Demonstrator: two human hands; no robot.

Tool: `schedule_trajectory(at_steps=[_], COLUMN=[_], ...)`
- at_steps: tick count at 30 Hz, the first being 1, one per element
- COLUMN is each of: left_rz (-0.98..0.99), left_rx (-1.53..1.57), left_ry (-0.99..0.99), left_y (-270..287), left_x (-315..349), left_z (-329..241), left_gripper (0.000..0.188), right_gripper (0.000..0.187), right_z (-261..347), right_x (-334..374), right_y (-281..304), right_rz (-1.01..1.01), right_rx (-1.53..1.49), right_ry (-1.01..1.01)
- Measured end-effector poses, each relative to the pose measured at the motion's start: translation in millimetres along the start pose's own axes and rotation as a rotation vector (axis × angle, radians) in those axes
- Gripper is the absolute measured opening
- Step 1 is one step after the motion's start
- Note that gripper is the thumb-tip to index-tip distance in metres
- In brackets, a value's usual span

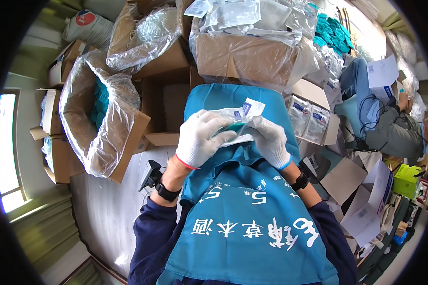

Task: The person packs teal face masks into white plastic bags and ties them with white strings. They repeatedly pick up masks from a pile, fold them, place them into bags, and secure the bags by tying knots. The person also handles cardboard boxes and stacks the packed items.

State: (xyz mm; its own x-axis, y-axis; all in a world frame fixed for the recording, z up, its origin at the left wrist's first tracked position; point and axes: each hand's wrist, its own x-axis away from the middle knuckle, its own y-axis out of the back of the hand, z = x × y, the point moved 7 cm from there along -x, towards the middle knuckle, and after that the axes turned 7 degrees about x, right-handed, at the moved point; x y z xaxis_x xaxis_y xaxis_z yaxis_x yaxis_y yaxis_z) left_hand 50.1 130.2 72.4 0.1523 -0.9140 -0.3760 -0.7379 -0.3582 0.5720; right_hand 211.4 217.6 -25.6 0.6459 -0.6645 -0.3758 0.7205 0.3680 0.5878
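My left hand [199, 138], in a white knit glove with a red cuff, is closed on a folded green piece [235, 127] over my lap. My right hand [272, 143], gloved with a blue cuff, pinches the edge of a clear plastic pouch [245, 138] beside that green piece. The green piece appears partly inside the pouch, though my fingers hide where they meet. White-and-blue printed packets [253, 108] lie just beyond my fingertips. Under both hands spreads a blue apron [252, 204] with white lettering.
An open carton of printed packs [310, 118] stands close on the right. Ahead is a large carton [245, 54] heaped with clear packages. Plastic-lined cartons [92, 118] holding teal cloth and clear packaging stand left. Another person [390, 128] sits at right, near open white boxes [366, 209].
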Motion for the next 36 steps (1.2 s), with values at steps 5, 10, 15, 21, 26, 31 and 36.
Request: schedule_trajectory(at_steps=[5, 10, 15, 21, 26, 31, 36], left_rz=[-0.016, -0.686, -0.809, -0.31, 0.144, 0.405, 0.269], left_rx=[-0.071, 0.411, 0.431, 0.43, -0.065, -0.393, -0.151], left_ry=[-0.032, 0.206, 0.511, 0.472, 0.484, 0.742, 0.647], left_y=[-2, 54, 104, 63, -56, -125, -103], left_x=[6, 31, 37, 21, 4, 16, 12], left_z=[5, 38, 65, 111, 136, 192, 161], left_gripper=[0.017, 0.017, 0.024, 0.021, 0.041, 0.038, 0.023], right_gripper=[0.027, 0.012, 0.015, 0.016, 0.015, 0.019, 0.017], right_z=[14, -31, -67, -114, -97, -60, -100], right_x=[-3, 5, 7, 25, -1, -128, -236], right_y=[1, 10, 37, 44, 37, 60, 86], right_rz=[0.048, 0.088, -0.034, -0.097, -0.047, -0.155, -0.233], right_rx=[0.139, 0.148, 0.149, 0.026, 0.156, 0.084, -0.723], right_ry=[0.053, -0.304, -0.532, -0.675, -0.477, -0.188, -0.076])
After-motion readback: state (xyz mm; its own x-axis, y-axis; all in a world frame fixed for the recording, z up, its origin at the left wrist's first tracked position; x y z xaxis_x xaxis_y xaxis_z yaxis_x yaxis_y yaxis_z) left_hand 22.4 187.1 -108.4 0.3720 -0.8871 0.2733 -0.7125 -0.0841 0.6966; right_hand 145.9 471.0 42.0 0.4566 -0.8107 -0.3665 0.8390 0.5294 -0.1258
